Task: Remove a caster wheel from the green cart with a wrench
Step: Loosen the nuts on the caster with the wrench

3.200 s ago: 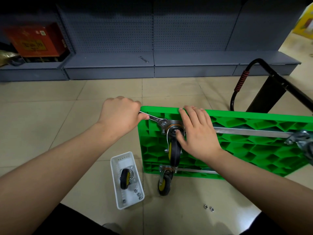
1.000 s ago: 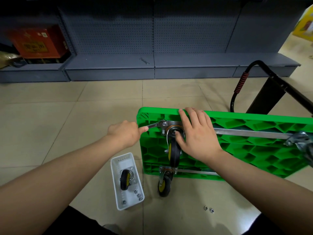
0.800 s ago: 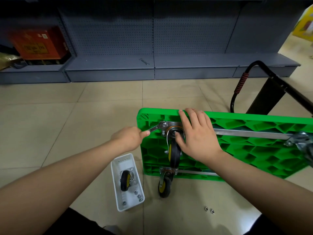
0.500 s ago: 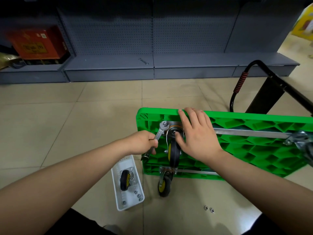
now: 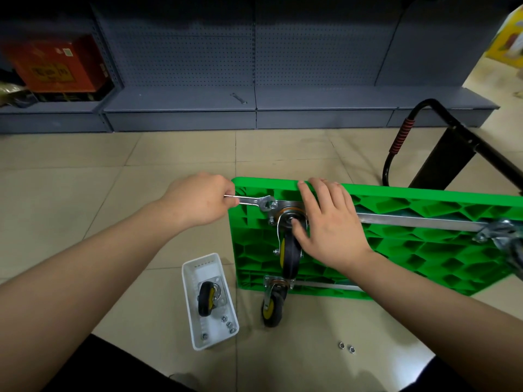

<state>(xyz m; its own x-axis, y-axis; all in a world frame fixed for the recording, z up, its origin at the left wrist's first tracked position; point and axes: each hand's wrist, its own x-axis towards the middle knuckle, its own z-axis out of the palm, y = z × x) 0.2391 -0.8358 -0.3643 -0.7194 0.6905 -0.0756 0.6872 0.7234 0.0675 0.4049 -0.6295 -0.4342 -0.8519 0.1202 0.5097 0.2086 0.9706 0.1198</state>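
Note:
The green cart (image 5: 424,250) lies on the tiled floor with its ribbed underside facing me. A black and yellow caster wheel (image 5: 290,256) is bolted near its left edge. My left hand (image 5: 198,202) grips the handle of a silver wrench (image 5: 252,200), whose head sits on a bolt at the upper left corner of the caster's plate. My right hand (image 5: 328,224) rests flat on the caster's plate and swivel, fingers straight and reaching the cart's far edge. A second caster (image 5: 273,302) hangs at the cart's near left corner.
A white tray (image 5: 210,339) on the floor left of the cart holds a loose caster and several nuts. Two nuts (image 5: 346,347) lie on the floor nearer me. The cart's black handle (image 5: 402,134) stands at right. Grey shelving with a spare wrench (image 5: 238,98) runs along the back.
My left hand swung the wrench handle down toward me, then lifted it back up to a level position pointing left. My right hand stayed on the caster.

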